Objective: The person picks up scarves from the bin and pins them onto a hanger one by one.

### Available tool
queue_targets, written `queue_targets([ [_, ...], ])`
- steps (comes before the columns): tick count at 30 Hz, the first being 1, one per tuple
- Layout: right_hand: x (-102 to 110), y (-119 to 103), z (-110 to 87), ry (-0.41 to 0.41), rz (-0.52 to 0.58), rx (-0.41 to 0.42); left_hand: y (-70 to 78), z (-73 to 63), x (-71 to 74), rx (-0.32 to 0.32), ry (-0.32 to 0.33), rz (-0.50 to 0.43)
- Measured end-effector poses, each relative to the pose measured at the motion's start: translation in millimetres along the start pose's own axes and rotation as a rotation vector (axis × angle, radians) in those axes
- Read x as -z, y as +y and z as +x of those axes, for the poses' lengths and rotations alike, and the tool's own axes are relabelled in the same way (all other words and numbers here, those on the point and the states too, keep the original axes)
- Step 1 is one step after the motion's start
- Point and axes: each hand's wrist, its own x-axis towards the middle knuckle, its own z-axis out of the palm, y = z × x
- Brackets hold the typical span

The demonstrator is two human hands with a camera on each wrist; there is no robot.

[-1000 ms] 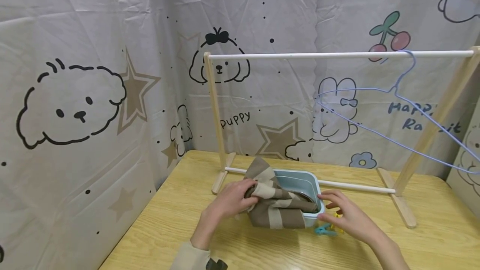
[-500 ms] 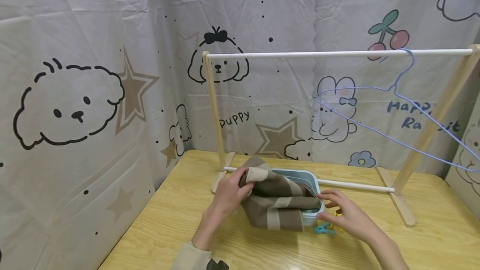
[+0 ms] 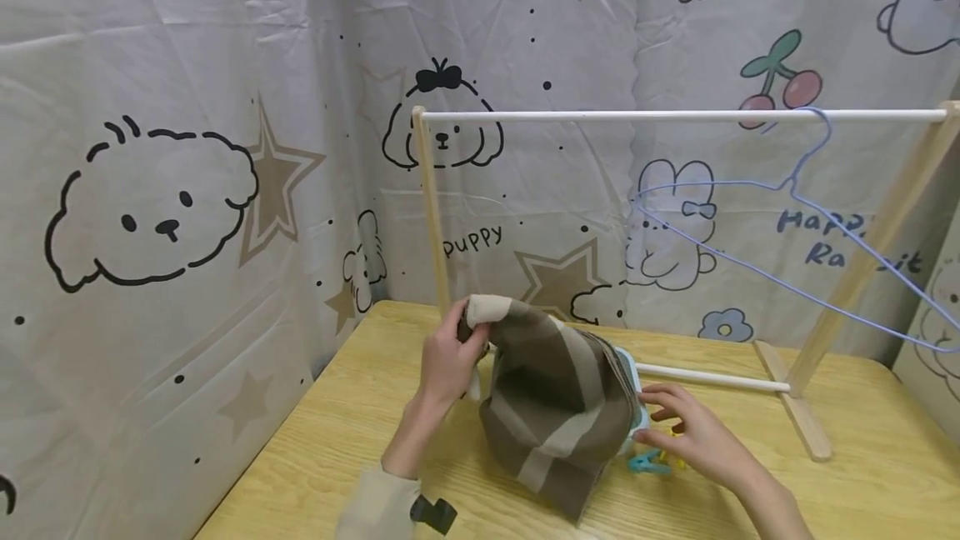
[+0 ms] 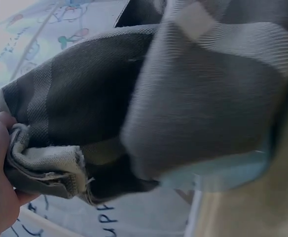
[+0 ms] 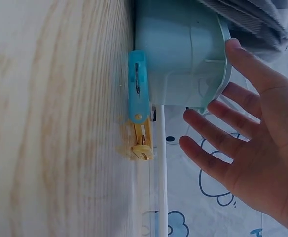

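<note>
The checked cloth (image 3: 558,407) is draped over the blue basket (image 5: 171,59), hiding most of it in the head view, with one corner drooping at six o'clock, on the near side above the table (image 3: 337,440). Reading the dial from the cloth's middle, the left hand (image 3: 446,357) sits between nine and ten, pinching a folded edge between thumb and fingers and holding it above the rim. At three, the right hand (image 3: 690,427) grips nothing; its fingers are spread, the tips lightly braced on the basket's end. The step looks like drawing the cloth out, and it calls for patience: whether any of it is tucked inside cannot be seen, so raise the edge straight up rather than dragging it towards nine — a sideways pull could slide or tip the basket. Settling the right thumb and fingers more firmly on the rim should anchor it better. Keep the drooping corner away from the turquoise clip (image 5: 138,86) and yellow clip (image 5: 143,140) near four o'clock, where it might sweep them along. A second hold on the opposite edge — once the cloth is free — would help unfold the bunched part evenly.
</note>
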Motion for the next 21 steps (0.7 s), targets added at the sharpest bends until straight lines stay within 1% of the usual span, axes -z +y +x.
queue_targets([
  [4, -1.3, 0.8, -2.0, 0.016, 0.013, 0.010, 12.2, 21.1, 6.4, 0.030, 0.043, -0.029],
  [6, -1.1, 1.2, -2.3, 0.018, 0.016, 0.011, 16.4, 31.0, 9.8, 0.057, 0.065, -0.062],
  [11, -0.4, 1.9, -1.7, 0.004, 0.013, 0.008, 17.7, 53.0, 18.5, 0.132, 0.124, -0.159],
  [13, -0.7, 2.0, -1.6, 0.005, 0.011, 0.004, 17.9, 62.0, 21.8, 0.146, 0.146, -0.184],
  [16, -1.3, 2.2, -1.6, 0.009, 0.006, 0.009, 20.8, 75.2, 26.7, 0.134, 0.166, -0.196],
  [21, -1.2, 2.6, -2.2, 0.009, 0.001, 0.010, 32.2, 92.7, 31.5, 0.081, 0.178, -0.191],
])
